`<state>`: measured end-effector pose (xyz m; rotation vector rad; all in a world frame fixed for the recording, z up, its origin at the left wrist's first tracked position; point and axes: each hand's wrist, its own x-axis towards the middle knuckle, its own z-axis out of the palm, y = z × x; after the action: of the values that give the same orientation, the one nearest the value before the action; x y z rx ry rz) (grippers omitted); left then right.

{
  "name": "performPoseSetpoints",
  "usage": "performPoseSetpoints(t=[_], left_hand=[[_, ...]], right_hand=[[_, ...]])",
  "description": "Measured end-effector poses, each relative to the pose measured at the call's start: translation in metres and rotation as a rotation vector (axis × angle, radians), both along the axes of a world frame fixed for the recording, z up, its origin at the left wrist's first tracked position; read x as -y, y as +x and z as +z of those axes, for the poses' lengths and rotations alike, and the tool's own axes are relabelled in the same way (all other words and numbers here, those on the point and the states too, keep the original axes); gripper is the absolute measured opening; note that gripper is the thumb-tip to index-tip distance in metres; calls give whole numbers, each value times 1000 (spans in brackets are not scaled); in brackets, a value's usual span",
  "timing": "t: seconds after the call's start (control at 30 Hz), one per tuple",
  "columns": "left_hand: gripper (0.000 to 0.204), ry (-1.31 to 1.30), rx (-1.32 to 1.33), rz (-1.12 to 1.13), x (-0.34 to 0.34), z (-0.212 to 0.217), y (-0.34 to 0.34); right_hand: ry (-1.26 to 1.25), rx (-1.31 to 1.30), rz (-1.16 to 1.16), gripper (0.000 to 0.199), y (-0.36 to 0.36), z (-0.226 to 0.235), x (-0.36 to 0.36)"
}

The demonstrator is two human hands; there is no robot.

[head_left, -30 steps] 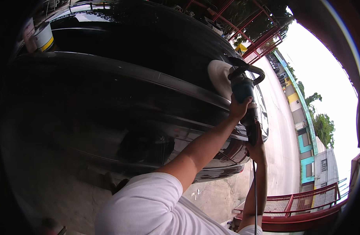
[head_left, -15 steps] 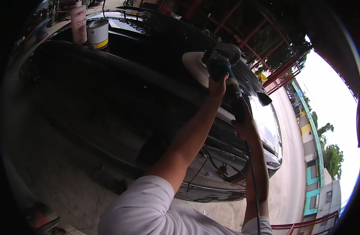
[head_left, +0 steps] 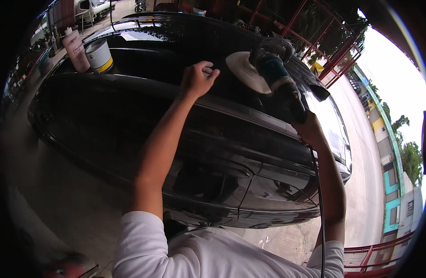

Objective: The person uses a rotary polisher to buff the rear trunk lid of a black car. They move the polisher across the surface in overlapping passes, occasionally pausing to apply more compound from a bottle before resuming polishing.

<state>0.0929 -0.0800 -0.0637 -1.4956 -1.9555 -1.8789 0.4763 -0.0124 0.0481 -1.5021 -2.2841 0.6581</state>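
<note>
My right hand (head_left: 310, 129) is wrapped round the rear handle of a blue-green and black polisher (head_left: 274, 69). The white round pad (head_left: 246, 72) of this tool is tilted over the glossy black car (head_left: 143, 62). Away from the tool, over the same dark bodywork, my left hand (head_left: 200, 79) is empty, its fingers loosely curled and the thumb apart. A black cord (head_left: 318, 199) runs down from the polisher's handle along my right forearm.
On the car at the far left stand a pink bottle (head_left: 75, 52) and a grey-white can (head_left: 99, 55) with a yellow band. Red metal framing (head_left: 331, 69) rises beyond the car. A concrete road (head_left: 356, 139) lies to the right.
My left hand has let go of the polisher's front and moved left. My right hand still grips the handle, a little farther right and higher in the arm's reach.
</note>
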Motion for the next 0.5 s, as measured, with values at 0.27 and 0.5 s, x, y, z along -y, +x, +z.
performPoseSetpoints(t=[0.27,0.5], left_hand=[[43,-99,-312,657,76,-21,-110],[50,75,-271,738,75,-26,-113]], right_hand=[[9,32,-4,56,53,-3,-70],[-9,40,202,61,49,-5,-136]])
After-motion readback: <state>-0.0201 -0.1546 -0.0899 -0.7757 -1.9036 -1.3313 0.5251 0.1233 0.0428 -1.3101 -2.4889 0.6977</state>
